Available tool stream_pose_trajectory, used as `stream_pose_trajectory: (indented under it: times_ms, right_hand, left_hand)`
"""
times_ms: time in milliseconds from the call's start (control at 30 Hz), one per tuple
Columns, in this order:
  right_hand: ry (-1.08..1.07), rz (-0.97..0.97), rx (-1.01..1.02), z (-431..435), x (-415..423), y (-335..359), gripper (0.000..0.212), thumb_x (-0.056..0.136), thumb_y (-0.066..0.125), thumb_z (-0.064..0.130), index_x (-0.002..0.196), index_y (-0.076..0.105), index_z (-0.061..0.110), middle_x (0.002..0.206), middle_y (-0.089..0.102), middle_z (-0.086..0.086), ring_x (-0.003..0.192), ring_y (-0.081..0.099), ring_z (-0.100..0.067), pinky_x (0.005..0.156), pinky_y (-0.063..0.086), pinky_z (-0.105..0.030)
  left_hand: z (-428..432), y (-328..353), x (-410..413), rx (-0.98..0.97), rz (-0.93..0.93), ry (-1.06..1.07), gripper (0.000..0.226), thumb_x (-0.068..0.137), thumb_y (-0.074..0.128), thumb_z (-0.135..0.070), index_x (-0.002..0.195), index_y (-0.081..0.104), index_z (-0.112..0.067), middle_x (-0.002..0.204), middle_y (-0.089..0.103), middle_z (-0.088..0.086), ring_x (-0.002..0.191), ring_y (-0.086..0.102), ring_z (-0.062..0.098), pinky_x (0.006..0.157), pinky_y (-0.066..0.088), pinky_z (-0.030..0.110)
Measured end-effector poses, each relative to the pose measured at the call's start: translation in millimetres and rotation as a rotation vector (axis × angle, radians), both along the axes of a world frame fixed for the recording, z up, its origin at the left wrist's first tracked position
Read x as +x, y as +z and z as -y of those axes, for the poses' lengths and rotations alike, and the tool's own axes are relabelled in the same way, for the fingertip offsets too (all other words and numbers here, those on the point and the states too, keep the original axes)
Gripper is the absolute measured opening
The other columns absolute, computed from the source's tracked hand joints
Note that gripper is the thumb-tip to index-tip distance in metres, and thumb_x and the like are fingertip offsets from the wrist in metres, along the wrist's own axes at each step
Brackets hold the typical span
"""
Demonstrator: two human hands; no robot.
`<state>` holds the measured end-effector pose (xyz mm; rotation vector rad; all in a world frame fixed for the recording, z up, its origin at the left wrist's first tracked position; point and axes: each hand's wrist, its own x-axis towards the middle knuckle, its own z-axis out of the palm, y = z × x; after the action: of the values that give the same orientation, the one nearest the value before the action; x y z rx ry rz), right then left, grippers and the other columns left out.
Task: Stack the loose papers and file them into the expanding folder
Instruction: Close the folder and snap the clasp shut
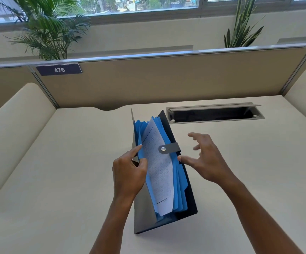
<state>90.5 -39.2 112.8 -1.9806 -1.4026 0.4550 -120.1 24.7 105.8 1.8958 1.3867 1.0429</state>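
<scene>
Expanding folder (183, 180) standing at desk (56, 180) centre, papers (157, 171) inside — light, floppy; left hand (128, 176) pinching blue dividers at nine o'clock, right hand (207, 162) hovering empty at three o'clock — best gripped by stiff cover.

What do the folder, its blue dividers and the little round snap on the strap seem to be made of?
The folder cover looks like thin, stiff plastic: dark, smooth, slightly glossy, and it bends without creasing. The blue dividers look like thinner matte plastic or coated card; hard to tell which. The snap appears to be metal, since it is silvery and catches the light. The sheets inside are plain printed paper.
</scene>
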Motion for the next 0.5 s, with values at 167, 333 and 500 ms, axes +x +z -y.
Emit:
stream_pose_trajectory:
  times_ms: [167, 333, 500]
  right_hand:
    - [0.119, -0.122, 0.033, 2.5, -2.3, -16.1, 0.073, 0.08, 0.076, 0.043, 0.144, 0.042, 0.034, 0.129, 0.051, 0.009, 0.09, 0.063, -0.004, 0.076, 0.058, -0.025]
    - [0.174, -0.131, 0.076, -4.6, -3.6, -19.7, 0.055, 0.088, 0.072, 0.029, 0.138, 0.051, 0.027, 0.124, 0.055, 0.007, 0.09, 0.064, -0.009, 0.064, 0.053, -0.01]
    - [0.122, -0.011, 0.078, -6.3, -3.4, -34.1, 0.032, 0.087, 0.071, 0.012, 0.118, 0.064, 0.013, 0.11, 0.056, -0.001, 0.095, 0.057, -0.013, 0.078, 0.053, -0.02]
  left_hand:
    - [0.7, -1.2, 2.4, 0.012, -0.045, -0.016, 0.043, 0.082, 0.064, -0.004, 0.123, 0.068, -0.016, 0.086, 0.077, 0.012, 0.041, 0.054, -0.001, 0.044, 0.039, 0.006]
    - [3.8, 1.4, 14.1, 0.03, -0.127, -0.027, 0.041, 0.08, 0.065, -0.01, 0.119, 0.07, -0.02, 0.099, 0.077, 0.001, 0.052, 0.062, 0.007, 0.064, 0.058, 0.03]
    - [14.3, -3.0, 42.7, 0.11, -0.258, -0.061, 0.038, 0.082, 0.065, -0.013, 0.119, 0.069, -0.015, 0.111, 0.073, 0.004, 0.084, 0.07, 0.021, 0.079, 0.057, 0.033]
